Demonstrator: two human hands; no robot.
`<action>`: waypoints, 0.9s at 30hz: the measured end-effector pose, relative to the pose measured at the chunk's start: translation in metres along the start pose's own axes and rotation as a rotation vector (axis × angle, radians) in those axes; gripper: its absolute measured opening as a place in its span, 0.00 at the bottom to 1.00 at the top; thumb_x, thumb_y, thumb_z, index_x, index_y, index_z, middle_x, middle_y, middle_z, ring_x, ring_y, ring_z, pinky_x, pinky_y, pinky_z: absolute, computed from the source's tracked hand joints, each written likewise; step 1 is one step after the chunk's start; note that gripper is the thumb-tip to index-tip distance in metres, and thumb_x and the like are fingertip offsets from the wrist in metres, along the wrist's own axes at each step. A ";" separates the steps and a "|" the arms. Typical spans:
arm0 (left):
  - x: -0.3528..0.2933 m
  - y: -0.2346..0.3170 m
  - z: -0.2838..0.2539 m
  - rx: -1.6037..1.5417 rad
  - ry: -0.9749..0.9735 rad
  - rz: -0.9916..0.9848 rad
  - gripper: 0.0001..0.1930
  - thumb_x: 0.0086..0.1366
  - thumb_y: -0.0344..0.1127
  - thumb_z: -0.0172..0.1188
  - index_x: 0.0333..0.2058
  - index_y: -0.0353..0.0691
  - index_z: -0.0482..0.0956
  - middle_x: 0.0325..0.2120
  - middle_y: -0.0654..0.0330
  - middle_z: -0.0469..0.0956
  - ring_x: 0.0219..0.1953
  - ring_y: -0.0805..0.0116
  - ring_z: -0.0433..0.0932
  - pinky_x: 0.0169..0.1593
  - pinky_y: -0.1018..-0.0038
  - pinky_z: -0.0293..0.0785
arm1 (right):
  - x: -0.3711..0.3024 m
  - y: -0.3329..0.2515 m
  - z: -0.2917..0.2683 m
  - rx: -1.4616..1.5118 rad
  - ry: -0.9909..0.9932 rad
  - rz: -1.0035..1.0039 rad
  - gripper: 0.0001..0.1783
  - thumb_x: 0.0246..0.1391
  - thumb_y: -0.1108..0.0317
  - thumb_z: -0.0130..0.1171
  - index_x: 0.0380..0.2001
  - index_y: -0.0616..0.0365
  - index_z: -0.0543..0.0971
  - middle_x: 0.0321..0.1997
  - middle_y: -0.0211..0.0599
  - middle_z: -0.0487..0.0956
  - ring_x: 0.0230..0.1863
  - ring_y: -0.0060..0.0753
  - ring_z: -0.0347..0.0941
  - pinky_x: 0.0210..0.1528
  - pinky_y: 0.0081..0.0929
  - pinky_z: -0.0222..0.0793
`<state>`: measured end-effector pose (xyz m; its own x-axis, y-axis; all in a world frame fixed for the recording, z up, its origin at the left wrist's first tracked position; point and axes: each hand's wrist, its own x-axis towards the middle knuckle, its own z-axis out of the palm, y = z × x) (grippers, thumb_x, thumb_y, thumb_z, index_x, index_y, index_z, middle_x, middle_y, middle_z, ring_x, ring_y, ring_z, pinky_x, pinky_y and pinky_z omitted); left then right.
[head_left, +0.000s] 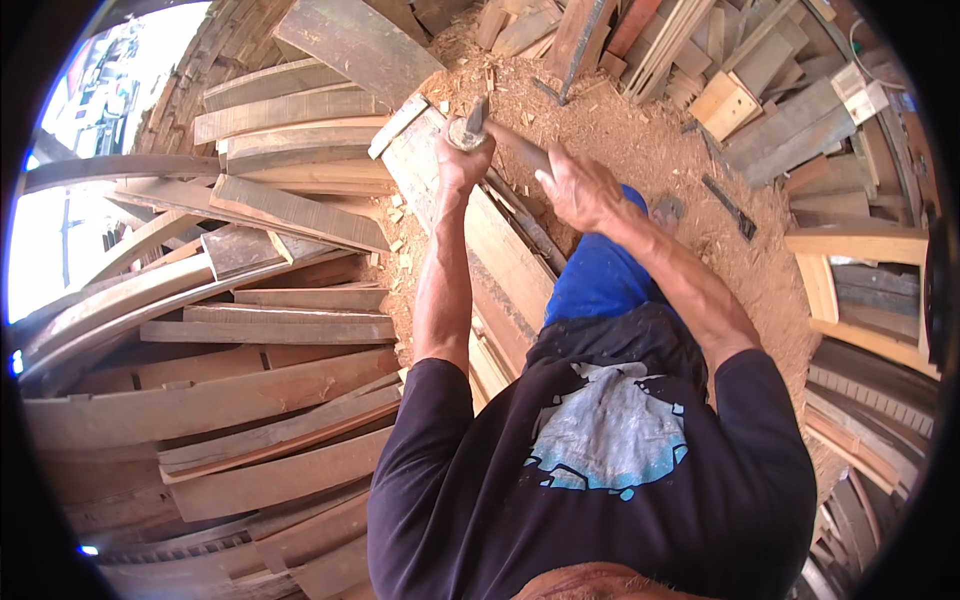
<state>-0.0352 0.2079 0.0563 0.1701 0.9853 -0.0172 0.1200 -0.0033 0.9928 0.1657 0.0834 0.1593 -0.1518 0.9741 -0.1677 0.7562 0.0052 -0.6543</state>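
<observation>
My left hand (464, 165) is closed around an upright chisel, whose round, pale handle end (459, 133) shows above the fist. Its blade is hidden. My right hand (583, 188) grips the wooden handle (520, 148) of a hammer. The dark hammer head (477, 116) is right at the top of the chisel; whether the two touch, I cannot tell. Below both hands a long, pale timber (508, 255) runs diagonally from beside my leg to a small crosswise block (398, 127) at its far end.
Stacked boards (290, 390) fill the left side. Wood shavings (655, 130) cover the ground ahead. A dark metal tool (730, 207) lies on the right, and another long-handled tool (562, 88) lies farther off. Offcuts (725, 105) and a wooden frame (855, 245) stand along the right.
</observation>
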 end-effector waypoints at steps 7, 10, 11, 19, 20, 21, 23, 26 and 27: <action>-0.024 0.011 -0.006 0.253 0.160 0.356 0.14 0.57 0.26 0.67 0.42 0.39 0.76 0.37 0.63 0.81 0.39 0.74 0.79 0.41 0.76 0.77 | -0.008 -0.021 -0.002 0.194 0.247 -0.217 0.19 0.66 0.56 0.54 0.40 0.64 0.68 0.17 0.49 0.74 0.17 0.53 0.74 0.19 0.46 0.67; -0.024 0.009 -0.010 0.451 0.148 0.276 0.18 0.55 0.25 0.67 0.46 0.35 0.77 0.39 0.60 0.81 0.42 0.72 0.80 0.45 0.73 0.78 | 0.001 -0.004 0.016 -0.040 -0.008 -0.073 0.18 0.65 0.59 0.56 0.40 0.66 0.69 0.22 0.55 0.76 0.25 0.54 0.78 0.28 0.48 0.71; -0.018 0.018 -0.007 0.368 0.181 0.285 0.18 0.55 0.25 0.67 0.46 0.34 0.77 0.39 0.59 0.81 0.42 0.71 0.80 0.45 0.74 0.78 | 0.003 -0.013 0.000 0.015 0.033 -0.112 0.18 0.64 0.59 0.56 0.40 0.66 0.69 0.21 0.55 0.76 0.24 0.56 0.77 0.28 0.50 0.71; 0.001 -0.006 0.014 0.214 0.421 0.130 0.17 0.59 0.25 0.66 0.46 0.35 0.75 0.37 0.58 0.82 0.38 0.71 0.82 0.42 0.77 0.79 | -0.045 -0.031 -0.022 0.509 0.253 -0.121 0.17 0.65 0.58 0.56 0.36 0.64 0.70 0.23 0.55 0.74 0.26 0.57 0.75 0.30 0.45 0.68; 0.005 -0.007 0.013 0.176 0.368 0.120 0.17 0.59 0.26 0.66 0.47 0.36 0.75 0.36 0.59 0.82 0.38 0.71 0.82 0.42 0.77 0.79 | -0.052 -0.029 -0.027 0.530 0.261 -0.119 0.17 0.65 0.57 0.56 0.36 0.64 0.70 0.24 0.55 0.74 0.26 0.56 0.74 0.31 0.44 0.68; 0.008 -0.007 0.008 0.139 0.317 0.110 0.17 0.59 0.26 0.66 0.47 0.36 0.75 0.36 0.59 0.82 0.38 0.71 0.82 0.41 0.77 0.79 | -0.059 -0.027 -0.034 0.554 0.257 -0.115 0.18 0.66 0.56 0.56 0.36 0.64 0.70 0.23 0.49 0.72 0.26 0.46 0.72 0.31 0.40 0.67; 0.008 0.004 -0.005 0.151 0.178 0.162 0.16 0.60 0.27 0.66 0.46 0.37 0.75 0.33 0.62 0.82 0.37 0.72 0.82 0.40 0.77 0.78 | -0.070 -0.020 -0.041 0.652 0.267 -0.111 0.19 0.66 0.55 0.56 0.36 0.63 0.71 0.23 0.45 0.71 0.25 0.39 0.70 0.30 0.38 0.67; 0.002 0.002 -0.015 0.087 0.133 0.107 0.14 0.60 0.27 0.66 0.44 0.39 0.75 0.31 0.64 0.81 0.34 0.74 0.81 0.38 0.77 0.77 | -0.085 -0.019 -0.054 0.748 0.308 -0.139 0.17 0.68 0.55 0.54 0.37 0.62 0.72 0.23 0.32 0.69 0.25 0.24 0.66 0.29 0.30 0.65; -0.001 0.003 -0.014 0.080 0.156 0.072 0.13 0.60 0.26 0.66 0.42 0.39 0.75 0.30 0.66 0.80 0.33 0.76 0.80 0.37 0.77 0.77 | -0.089 -0.021 -0.058 0.773 0.322 -0.137 0.17 0.68 0.56 0.54 0.37 0.61 0.72 0.24 0.30 0.69 0.25 0.22 0.65 0.29 0.29 0.65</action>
<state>-0.0490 0.2090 0.0612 0.0277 0.9965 0.0787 0.1918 -0.0826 0.9780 0.2004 0.0096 0.2312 0.0663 0.9936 0.0912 0.0791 0.0858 -0.9932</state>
